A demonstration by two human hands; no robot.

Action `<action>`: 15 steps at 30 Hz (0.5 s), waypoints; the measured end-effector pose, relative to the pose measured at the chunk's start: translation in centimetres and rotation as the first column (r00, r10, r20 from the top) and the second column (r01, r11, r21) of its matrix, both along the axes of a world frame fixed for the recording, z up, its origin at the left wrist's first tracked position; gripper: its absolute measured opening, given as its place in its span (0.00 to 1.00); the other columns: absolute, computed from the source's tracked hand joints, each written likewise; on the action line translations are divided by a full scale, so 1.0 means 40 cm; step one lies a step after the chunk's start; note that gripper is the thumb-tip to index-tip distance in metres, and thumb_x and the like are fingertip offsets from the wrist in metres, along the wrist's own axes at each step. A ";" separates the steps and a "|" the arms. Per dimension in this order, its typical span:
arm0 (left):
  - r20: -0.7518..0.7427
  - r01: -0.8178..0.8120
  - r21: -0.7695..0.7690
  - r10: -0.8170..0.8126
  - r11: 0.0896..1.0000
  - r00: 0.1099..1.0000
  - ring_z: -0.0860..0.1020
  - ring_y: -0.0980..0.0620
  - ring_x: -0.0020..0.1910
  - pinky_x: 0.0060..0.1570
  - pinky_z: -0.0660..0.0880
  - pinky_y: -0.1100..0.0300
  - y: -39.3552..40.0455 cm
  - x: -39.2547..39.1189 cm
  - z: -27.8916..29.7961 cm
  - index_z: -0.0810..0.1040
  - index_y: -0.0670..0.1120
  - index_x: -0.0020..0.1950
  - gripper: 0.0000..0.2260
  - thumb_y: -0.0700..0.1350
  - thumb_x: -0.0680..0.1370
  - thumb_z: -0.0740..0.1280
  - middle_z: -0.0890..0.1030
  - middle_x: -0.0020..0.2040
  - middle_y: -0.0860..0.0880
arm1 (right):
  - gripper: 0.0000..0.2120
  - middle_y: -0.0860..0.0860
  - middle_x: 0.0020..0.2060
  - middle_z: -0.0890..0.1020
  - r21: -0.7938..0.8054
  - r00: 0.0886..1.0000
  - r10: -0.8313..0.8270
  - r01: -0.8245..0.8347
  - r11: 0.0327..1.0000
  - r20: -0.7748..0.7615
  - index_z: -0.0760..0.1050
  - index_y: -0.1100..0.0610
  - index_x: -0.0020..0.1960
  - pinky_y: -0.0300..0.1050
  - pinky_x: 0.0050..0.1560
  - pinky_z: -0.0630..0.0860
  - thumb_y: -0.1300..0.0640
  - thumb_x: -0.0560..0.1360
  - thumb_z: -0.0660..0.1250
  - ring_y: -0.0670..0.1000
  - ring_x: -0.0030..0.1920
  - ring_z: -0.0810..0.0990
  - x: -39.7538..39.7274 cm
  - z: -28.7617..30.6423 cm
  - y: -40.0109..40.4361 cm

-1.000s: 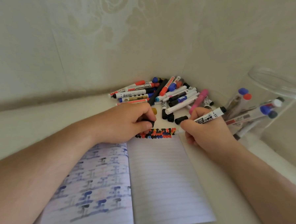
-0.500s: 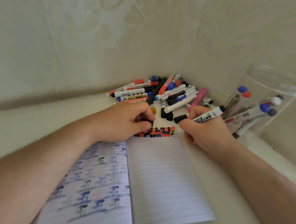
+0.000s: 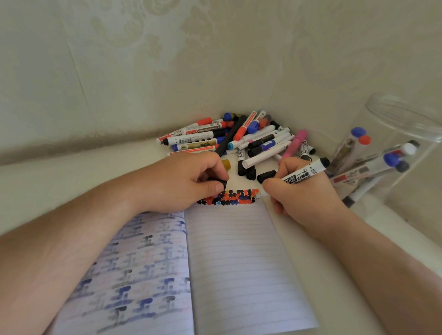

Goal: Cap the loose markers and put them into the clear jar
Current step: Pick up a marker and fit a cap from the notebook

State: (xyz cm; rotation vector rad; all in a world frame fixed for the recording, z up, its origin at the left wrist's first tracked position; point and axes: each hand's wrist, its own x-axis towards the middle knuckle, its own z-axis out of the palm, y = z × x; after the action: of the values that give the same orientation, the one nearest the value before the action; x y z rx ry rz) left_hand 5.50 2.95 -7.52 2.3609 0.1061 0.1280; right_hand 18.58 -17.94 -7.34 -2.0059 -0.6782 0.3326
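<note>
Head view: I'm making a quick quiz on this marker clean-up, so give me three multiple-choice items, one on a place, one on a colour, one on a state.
1. Where does the clear jar stand?
A. To the right of the notebook
B. On the notebook
C. To the left of the marker pile

2. What colour is the cap that the left hand grips?
A. Pink
B. Black
C. Gold

3. What is the right hand doing?
A. Lying flat and empty
B. Reaching into the jar
C. Gripping a white marker, tip at the notebook page's top edge

Answers: 1 A, the jar is at the right edge; 2 B, a black cap shows beside the thumb; 3 C, fingers curl round the barrel.
</note>
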 end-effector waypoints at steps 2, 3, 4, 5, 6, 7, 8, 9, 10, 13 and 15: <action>0.001 0.001 -0.001 -0.001 1.000 1.000 0.82 0.65 0.44 0.47 0.74 0.71 -0.002 -0.001 0.002 0.77 0.59 0.54 0.07 0.46 0.82 0.69 0.83 0.43 0.67 | 0.12 0.56 0.27 0.81 0.003 1.000 0.003 -0.003 1.000 -0.006 0.71 0.57 0.35 0.44 0.30 0.71 0.62 0.74 0.71 0.49 0.25 0.77 0.000 0.001 -0.001; 0.000 0.002 -0.003 -0.002 1.000 1.000 0.82 0.65 0.44 0.46 0.74 0.72 -0.003 -0.002 0.002 0.77 0.59 0.54 0.07 0.46 0.82 0.69 0.83 0.43 0.67 | 0.13 0.56 0.26 0.80 0.013 1.000 0.003 -0.002 1.000 -0.016 0.70 0.57 0.35 0.43 0.30 0.71 0.62 0.74 0.71 0.50 0.25 0.77 0.001 0.000 -0.001; -0.002 0.002 -0.005 -0.002 1.000 1.000 0.82 0.65 0.44 0.46 0.74 0.72 -0.003 -0.002 0.003 0.77 0.60 0.54 0.07 0.46 0.82 0.69 0.83 0.43 0.67 | 0.13 0.55 0.26 0.80 0.028 1.000 -0.002 0.003 1.000 -0.028 0.70 0.57 0.35 0.44 0.30 0.70 0.63 0.74 0.71 0.50 0.25 0.76 0.002 0.000 -0.002; -0.004 0.001 -0.004 -0.001 1.000 1.000 0.82 0.65 0.44 0.46 0.73 0.72 -0.003 -0.002 0.003 0.77 0.60 0.54 0.07 0.46 0.82 0.69 0.83 0.43 0.67 | 0.13 0.56 0.26 0.80 0.040 0.999 -0.009 0.011 0.999 -0.037 0.70 0.57 0.35 0.44 0.29 0.70 0.63 0.74 0.71 0.50 0.25 0.76 0.005 -0.002 -0.002; -0.006 0.001 -0.003 -0.001 1.000 1.000 0.82 0.65 0.44 0.45 0.73 0.73 -0.003 -0.002 0.004 0.77 0.60 0.54 0.07 0.46 0.82 0.69 0.83 0.42 0.68 | 0.12 0.56 0.26 0.80 0.043 0.999 -0.017 0.019 0.999 -0.037 0.70 0.57 0.35 0.44 0.29 0.70 0.62 0.74 0.71 0.50 0.25 0.75 0.007 -0.004 -0.002; -0.007 0.001 0.000 -0.001 1.000 1.000 0.82 0.66 0.44 0.45 0.73 0.73 -0.003 -0.002 0.005 0.77 0.60 0.54 0.07 0.46 0.82 0.69 0.82 0.42 0.68 | 0.12 0.56 0.26 0.80 0.041 0.999 -0.022 0.023 0.999 -0.030 0.70 0.57 0.36 0.44 0.30 0.70 0.62 0.74 0.71 0.50 0.26 0.75 0.007 -0.006 -0.002; -0.007 0.002 0.000 -0.002 1.000 1.000 0.82 0.66 0.44 0.45 0.73 0.73 -0.004 -0.002 0.006 0.77 0.60 0.54 0.07 0.46 0.82 0.69 0.82 0.42 0.69 | 0.12 0.55 0.27 0.80 0.033 0.999 -0.021 0.021 0.999 -0.024 0.70 0.57 0.36 0.45 0.30 0.71 0.62 0.74 0.71 0.50 0.26 0.75 0.008 -0.007 -0.002; -0.004 0.000 -0.004 0.000 1.000 1.000 0.82 0.66 0.44 0.46 0.74 0.73 -0.005 -0.002 0.006 0.78 0.59 0.54 0.07 0.46 0.82 0.69 0.83 0.43 0.68 | 0.12 0.55 0.27 0.80 0.030 1.000 -0.013 0.013 0.999 -0.025 0.70 0.57 0.36 0.45 0.31 0.71 0.62 0.74 0.71 0.50 0.26 0.76 0.008 -0.007 -0.001; 0.003 -0.002 -0.014 0.002 1.000 1.000 0.83 0.65 0.44 0.46 0.75 0.72 -0.005 -0.002 0.005 0.78 0.58 0.55 0.06 0.45 0.82 0.69 0.84 0.44 0.66 | 0.12 0.55 0.26 0.80 0.035 0.999 -0.003 0.004 0.999 -0.034 0.70 0.57 0.36 0.45 0.30 0.71 0.62 0.74 0.71 0.50 0.26 0.76 0.008 -0.007 -0.001; 0.033 -0.007 -0.077 0.010 0.997 0.999 0.84 0.59 0.45 0.48 0.79 0.66 -0.005 -0.001 0.002 0.79 0.53 0.59 0.06 0.44 0.83 0.67 0.86 0.47 0.57 | 0.15 0.53 0.24 0.75 0.122 0.998 0.012 -0.006 0.993 -0.055 0.68 0.55 0.34 0.43 0.28 0.67 0.64 0.74 0.70 0.49 0.24 0.71 0.012 -0.007 -0.003; 0.058 -0.013 -0.153 0.022 0.988 0.998 0.85 0.55 0.44 0.47 0.81 0.62 -0.004 -0.001 0.001 0.78 0.51 0.59 0.06 0.43 0.84 0.65 0.87 0.48 0.55 | 0.16 0.50 0.24 0.71 0.256 0.995 0.075 -0.056 0.965 -0.065 0.69 0.53 0.33 0.41 0.28 0.62 0.64 0.74 0.71 0.49 0.24 0.65 0.013 -0.006 -0.007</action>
State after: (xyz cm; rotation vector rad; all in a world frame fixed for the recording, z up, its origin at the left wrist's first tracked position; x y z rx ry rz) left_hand 5.45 2.77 -7.47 2.2021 0.1038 0.1924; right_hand 19.09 -18.22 -7.56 -1.7222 -0.7049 0.3397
